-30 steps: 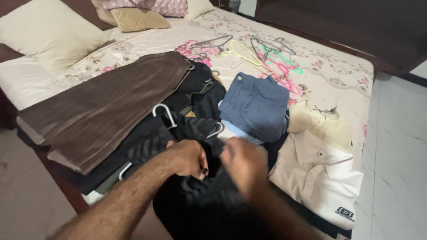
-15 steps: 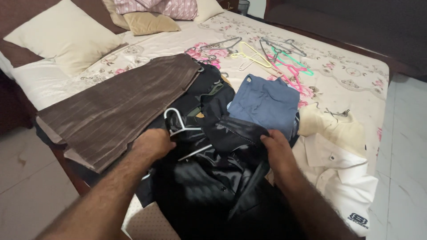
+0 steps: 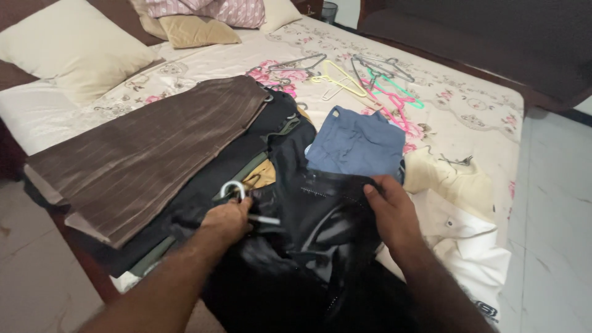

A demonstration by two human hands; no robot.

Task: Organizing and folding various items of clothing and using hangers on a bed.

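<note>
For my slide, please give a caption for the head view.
Two hands, left and right, hold a black garment on a hanger over a clothes-covered bed.

The black garment [image 3: 320, 222] is a glossy, smooth cloth that catches highlights. The hanger hook [image 3: 233, 188] at its nine o'clock looks like shiny metal. The brown trousers [image 3: 148, 148] are matt, ribbed cloth; the blue folded garment [image 3: 357, 143] is matt woven fabric.

light: soft, even indoor | shadows: faint | glare: sheen on black garment [image 3: 320, 222] | blur: slight
</note>
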